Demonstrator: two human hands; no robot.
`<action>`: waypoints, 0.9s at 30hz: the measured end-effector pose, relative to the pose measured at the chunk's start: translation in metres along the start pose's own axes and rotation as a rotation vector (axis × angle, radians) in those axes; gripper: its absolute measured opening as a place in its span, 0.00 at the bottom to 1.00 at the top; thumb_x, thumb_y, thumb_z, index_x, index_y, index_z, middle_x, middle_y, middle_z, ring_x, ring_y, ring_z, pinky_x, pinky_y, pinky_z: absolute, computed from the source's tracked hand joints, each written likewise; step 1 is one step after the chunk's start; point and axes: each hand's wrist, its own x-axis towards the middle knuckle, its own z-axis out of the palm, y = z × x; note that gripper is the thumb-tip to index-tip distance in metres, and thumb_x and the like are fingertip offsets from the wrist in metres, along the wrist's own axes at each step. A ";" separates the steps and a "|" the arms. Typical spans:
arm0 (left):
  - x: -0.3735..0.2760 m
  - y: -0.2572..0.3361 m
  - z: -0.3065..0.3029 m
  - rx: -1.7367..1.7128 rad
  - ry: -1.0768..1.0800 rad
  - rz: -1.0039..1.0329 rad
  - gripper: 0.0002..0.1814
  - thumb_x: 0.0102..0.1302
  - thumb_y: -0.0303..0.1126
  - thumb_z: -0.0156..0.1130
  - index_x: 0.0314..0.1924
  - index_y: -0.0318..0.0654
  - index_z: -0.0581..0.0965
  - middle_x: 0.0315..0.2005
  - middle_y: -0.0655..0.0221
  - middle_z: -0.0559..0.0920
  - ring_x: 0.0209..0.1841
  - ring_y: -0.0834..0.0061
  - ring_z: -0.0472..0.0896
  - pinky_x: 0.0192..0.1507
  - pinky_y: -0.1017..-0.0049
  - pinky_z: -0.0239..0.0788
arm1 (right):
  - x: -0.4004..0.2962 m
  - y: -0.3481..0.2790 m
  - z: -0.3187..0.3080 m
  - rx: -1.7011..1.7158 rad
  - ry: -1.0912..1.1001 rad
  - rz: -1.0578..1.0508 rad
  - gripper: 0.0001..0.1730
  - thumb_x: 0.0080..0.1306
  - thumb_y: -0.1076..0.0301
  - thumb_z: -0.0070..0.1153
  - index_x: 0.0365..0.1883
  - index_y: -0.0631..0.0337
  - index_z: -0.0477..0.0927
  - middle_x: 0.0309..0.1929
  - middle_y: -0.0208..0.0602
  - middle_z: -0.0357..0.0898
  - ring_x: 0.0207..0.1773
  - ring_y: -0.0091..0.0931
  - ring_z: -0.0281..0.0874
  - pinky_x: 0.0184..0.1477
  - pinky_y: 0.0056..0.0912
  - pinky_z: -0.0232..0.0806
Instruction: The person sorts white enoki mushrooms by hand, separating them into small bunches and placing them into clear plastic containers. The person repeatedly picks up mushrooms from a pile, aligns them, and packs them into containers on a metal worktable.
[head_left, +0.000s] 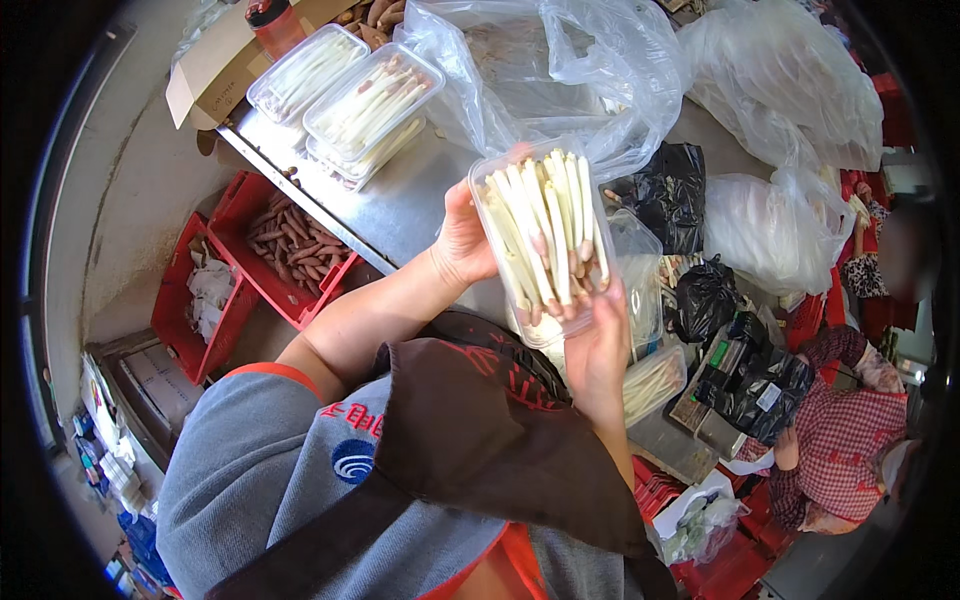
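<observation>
A clear plastic container (541, 240) filled with pale, pinkish-ended vegetable stalks is held up, tilted, over the metal table (431, 169). My left hand (469, 229) grips its left side, the fingers partly hidden behind it. At the lower right corner my right hand (600, 337) holds the same container. Similar filled containers stand at the table's far left: one full of thin white stalks (307, 73), and another (373, 101) stacked on a further one. Beside my right forearm lies one more filled container (654, 384), with empty-looking clear containers (637, 285) above it.
Large clear plastic bags (555, 75) cover the table's far side. Red crates (289, 247) with reddish-brown tubers and white bags stand at left. Black plastic bags (671, 195) and a scale-like device (712, 405) lie at right. A person in a checked garment (847, 450) is at the right.
</observation>
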 end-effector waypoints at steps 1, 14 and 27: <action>-0.002 0.000 0.003 -0.003 0.006 0.005 0.39 0.49 0.54 0.71 0.62 0.54 0.71 0.62 0.63 0.71 0.64 0.58 0.67 0.66 0.52 0.55 | 0.004 -0.001 -0.007 -0.004 -0.005 -0.028 0.30 0.70 0.59 0.43 0.66 0.66 0.58 0.60 0.48 0.68 0.55 0.32 0.73 0.55 0.37 0.68; -0.042 -0.008 -0.015 -0.298 0.240 -0.676 0.35 0.62 0.46 0.49 0.64 0.31 0.65 0.64 0.54 0.68 0.64 0.58 0.68 0.67 0.61 0.53 | 0.066 -0.058 -0.042 -0.328 -0.362 0.097 0.22 0.65 0.58 0.46 0.48 0.68 0.75 0.45 0.38 0.78 0.42 0.23 0.73 0.47 0.25 0.65; -0.029 -0.014 0.018 0.525 0.253 -0.447 0.45 0.57 0.40 0.61 0.72 0.42 0.51 0.67 0.61 0.61 0.68 0.63 0.61 0.69 0.63 0.49 | 0.032 0.013 -0.048 0.343 0.311 0.142 0.46 0.66 0.27 0.26 0.72 0.50 0.51 0.67 0.44 0.60 0.69 0.38 0.56 0.69 0.55 0.45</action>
